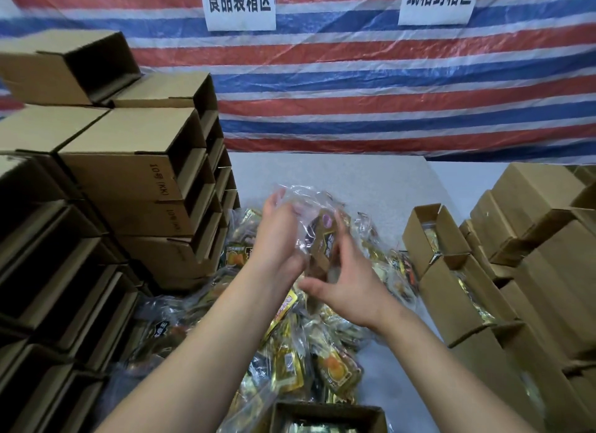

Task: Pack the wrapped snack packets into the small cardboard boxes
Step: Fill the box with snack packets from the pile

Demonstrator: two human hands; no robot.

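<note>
Two hands (309,255), crinkly clear-wrapped packet (322,239)

A: What hangs behind the table (322,171)?

B: A striped tarpaulin (387,87), red, white and blue bands running across, with a clear plastic film over it that catches the light.

A: Anything fixed on that tarpaulin?

B: Two white paper signs with black Chinese characters. One sign (240,4) sits high on the tarpaulin, left of its middle; the other sign (438,0) is high on it too, further right, its top cut off by the frame.

A: And the table?

B: Pale grey, its far edge meeting the tarpaulin's lower part.
</note>
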